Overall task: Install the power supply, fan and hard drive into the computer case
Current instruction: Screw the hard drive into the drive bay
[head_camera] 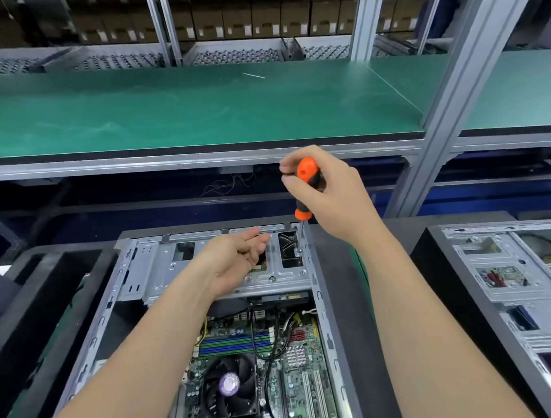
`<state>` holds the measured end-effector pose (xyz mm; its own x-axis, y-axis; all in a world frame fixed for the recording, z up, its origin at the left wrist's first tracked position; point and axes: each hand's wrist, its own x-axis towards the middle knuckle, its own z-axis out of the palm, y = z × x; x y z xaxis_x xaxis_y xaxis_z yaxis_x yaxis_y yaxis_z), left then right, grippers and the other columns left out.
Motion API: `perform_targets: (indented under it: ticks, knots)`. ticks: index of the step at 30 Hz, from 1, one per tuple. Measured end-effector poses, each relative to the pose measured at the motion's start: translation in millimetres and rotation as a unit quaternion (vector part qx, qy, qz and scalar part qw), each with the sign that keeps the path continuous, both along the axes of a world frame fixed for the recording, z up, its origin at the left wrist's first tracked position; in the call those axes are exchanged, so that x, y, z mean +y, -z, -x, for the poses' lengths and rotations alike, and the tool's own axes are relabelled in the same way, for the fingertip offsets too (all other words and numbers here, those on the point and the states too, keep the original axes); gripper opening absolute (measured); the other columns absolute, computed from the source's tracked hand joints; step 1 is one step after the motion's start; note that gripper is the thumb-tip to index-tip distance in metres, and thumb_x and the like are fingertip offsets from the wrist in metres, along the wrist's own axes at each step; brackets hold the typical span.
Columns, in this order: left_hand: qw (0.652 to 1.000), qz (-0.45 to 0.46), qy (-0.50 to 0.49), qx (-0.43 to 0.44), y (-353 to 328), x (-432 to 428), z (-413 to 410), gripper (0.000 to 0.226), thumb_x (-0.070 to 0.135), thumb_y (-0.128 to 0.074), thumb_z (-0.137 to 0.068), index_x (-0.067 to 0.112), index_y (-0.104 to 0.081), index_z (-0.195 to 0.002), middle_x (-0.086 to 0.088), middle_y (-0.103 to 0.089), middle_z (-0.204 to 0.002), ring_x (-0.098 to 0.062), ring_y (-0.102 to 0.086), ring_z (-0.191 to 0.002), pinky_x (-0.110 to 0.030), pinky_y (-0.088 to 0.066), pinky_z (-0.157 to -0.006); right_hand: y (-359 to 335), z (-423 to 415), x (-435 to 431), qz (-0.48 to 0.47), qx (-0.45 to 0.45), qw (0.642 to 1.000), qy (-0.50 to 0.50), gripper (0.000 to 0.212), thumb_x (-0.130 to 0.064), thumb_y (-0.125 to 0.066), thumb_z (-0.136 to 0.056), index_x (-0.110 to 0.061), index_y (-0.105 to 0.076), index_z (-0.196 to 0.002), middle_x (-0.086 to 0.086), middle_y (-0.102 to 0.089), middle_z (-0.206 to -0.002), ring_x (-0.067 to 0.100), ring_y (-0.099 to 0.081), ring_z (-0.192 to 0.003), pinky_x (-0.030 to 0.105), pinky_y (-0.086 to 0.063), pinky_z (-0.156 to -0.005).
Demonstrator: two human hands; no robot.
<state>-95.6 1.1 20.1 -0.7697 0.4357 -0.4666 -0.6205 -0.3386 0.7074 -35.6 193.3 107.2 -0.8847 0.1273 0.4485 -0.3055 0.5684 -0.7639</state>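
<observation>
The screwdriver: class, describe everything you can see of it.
The screwdriver has an orange handle with black bands, seemingly plastic, and a thin metal shaft. The right hand grips the handle, fingers curled round it. It stands nearly upright, tip down at the metal drive cage in the computer case.

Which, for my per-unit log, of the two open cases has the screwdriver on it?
The centre case: the right hand holds the orange screwdriver tip-down at its drive cage. The far-right case is untouched.
</observation>
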Motion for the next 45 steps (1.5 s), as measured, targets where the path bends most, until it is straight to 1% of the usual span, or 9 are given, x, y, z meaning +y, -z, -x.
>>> perform_targets:
  ticks: [3,8,12,18,22,26,30,36,45]
  knots:
    - [1.000,0.007,-0.007,0.019,5,-11,-7,0.025,-0.014,-0.040,-0.101,-0.001,-0.054,-0.118,-0.023,-0.066,-0.119,-0.018,-0.074,-0.079,-0.020,-0.059,-0.073,1,1,-6,-0.004,0.007,0.999,0.031,0.026,-0.050,-0.064,-0.093,-0.048,-0.059,-0.119,-0.004,-0.066,-0.083,0.027,-0.071,-0.094,0.051,-0.060,-0.078]
    - [0.999,-0.004,-0.024,0.036,8,-22,-20,0.021,-0.009,-0.047,-0.102,0.000,-0.053,-0.119,-0.023,-0.074,-0.111,-0.026,-0.075,-0.101,-0.025,-0.061,-0.076,-2,6,-12,-0.063,0.012,0.995,0.078,0.030,-0.050,-0.054,-0.098,-0.045,-0.053,-0.128,-0.012,-0.057,-0.084,0.022,-0.063,-0.093,0.048,-0.059,-0.082]
    - [0.998,0.008,-0.020,0.055,5,-27,-29,0.013,0.004,-0.055,-0.102,0.003,-0.057,-0.115,-0.018,-0.076,-0.106,-0.023,-0.075,-0.101,-0.023,-0.060,-0.074,-4,4,-12,-0.054,-0.028,0.998,0.030,0.034,-0.032,-0.047,-0.102,-0.045,-0.050,-0.133,-0.001,-0.065,-0.095,0.024,-0.068,-0.094,0.046,-0.064,-0.070]
    - [0.994,0.044,-0.022,0.099,-2,-26,-38,0.026,0.016,-0.064,-0.098,-0.001,-0.060,-0.117,-0.014,-0.078,-0.096,-0.013,-0.076,-0.083,-0.020,-0.059,-0.070,-7,5,-25,-0.061,-0.002,0.993,0.105,0.031,-0.048,-0.068,-0.094,-0.038,-0.060,-0.123,-0.016,-0.056,-0.077,0.029,-0.066,-0.090,0.048,-0.062,-0.078]
    - [0.966,0.147,-0.011,0.211,-2,-33,-38,0.024,0.018,-0.065,-0.098,-0.001,-0.064,-0.112,-0.013,-0.078,-0.091,-0.020,-0.077,-0.084,-0.021,-0.059,-0.068,-10,2,-31,-0.081,0.017,0.987,0.138,0.036,-0.048,-0.069,-0.095,-0.030,-0.062,-0.125,-0.006,-0.062,-0.085,0.029,-0.067,-0.090,0.048,-0.061,-0.079]
    - [0.913,0.251,0.022,0.321,-2,-45,-34,0.016,0.018,-0.066,-0.099,0.003,-0.066,-0.103,-0.011,-0.078,-0.087,-0.025,-0.077,-0.084,-0.033,-0.063,-0.072,-15,-7,-33,-0.073,0.110,0.974,0.183,0.028,-0.047,-0.066,-0.097,-0.030,-0.063,-0.117,-0.018,-0.055,-0.074,0.006,-0.058,-0.075,0.026,-0.051,-0.078]
    - [0.886,0.283,0.036,0.366,0,-51,-34,0.010,0.015,-0.070,-0.096,0.005,-0.069,-0.095,-0.009,-0.077,-0.079,-0.025,-0.077,-0.075,-0.033,-0.064,-0.069,-24,-15,-48,0.003,0.133,0.978,0.161,0.021,-0.042,-0.069,-0.096,-0.028,-0.066,-0.111,-0.010,-0.053,-0.068,-0.002,-0.057,-0.067,-0.002,-0.040,-0.056]
    - [0.886,0.269,0.025,0.377,5,-50,-33,0.013,0.004,-0.080,-0.084,0.002,-0.070,-0.091,-0.012,-0.076,-0.073,-0.026,-0.077,-0.070,-0.023,-0.060,-0.062,-28,-19,-60,0.074,0.105,0.983,0.132,0.018,-0.044,-0.070,-0.095,-0.032,-0.066,-0.107,-0.017,-0.058,-0.068,0.014,-0.069,-0.074,0.045,-0.064,-0.071]
    - [0.914,0.175,-0.011,0.366,17,-54,-28,0.015,0.000,-0.078,-0.084,-0.002,-0.067,-0.094,-0.022,-0.075,-0.078,-0.037,-0.076,-0.077,-0.029,-0.061,-0.064,-25,-26,-64,0.111,0.113,0.979,0.125,0.015,-0.036,-0.070,-0.096,-0.027,-0.066,-0.108,-0.022,-0.064,-0.069,0.010,-0.073,-0.071,0.042,-0.065,-0.069]
